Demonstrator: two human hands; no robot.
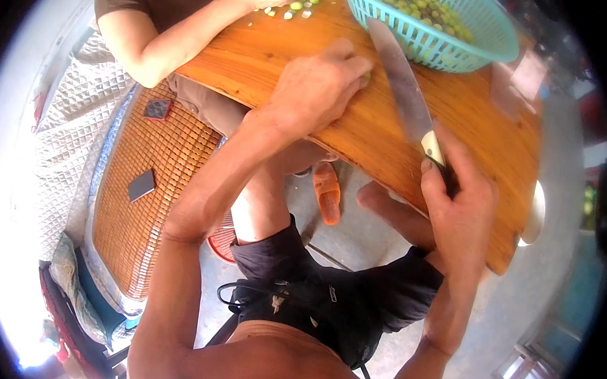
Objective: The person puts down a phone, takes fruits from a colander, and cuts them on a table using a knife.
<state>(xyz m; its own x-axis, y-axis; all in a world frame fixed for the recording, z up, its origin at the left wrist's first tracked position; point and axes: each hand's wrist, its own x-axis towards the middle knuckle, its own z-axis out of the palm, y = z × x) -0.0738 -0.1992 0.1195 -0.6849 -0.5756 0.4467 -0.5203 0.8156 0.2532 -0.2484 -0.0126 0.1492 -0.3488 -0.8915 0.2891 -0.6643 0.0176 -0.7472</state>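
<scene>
My right hand [460, 189] is closed round the pale handle of a kitchen knife [404, 85]. Its broad blade slants up and left over the wooden table, with the tip near the basket. To the left of the blade, my left hand [321, 85] rests at the table with its fingers curled together. A bit of a small green fruit [366, 77] shows at the fingertips; the rest of it is hidden. Beyond the knife stands a turquoise plastic basket [485, 52] holding many small green and yellowish fruits [429, 15].
Another person's arm [188, 45] reaches across the table [255, 59] at the upper left, beside scattered green and cut pieces [305, 3]. A bamboo-mat seat [162, 163] with two dark flat objects stands left. An orange slipper [327, 194] lies on the floor below.
</scene>
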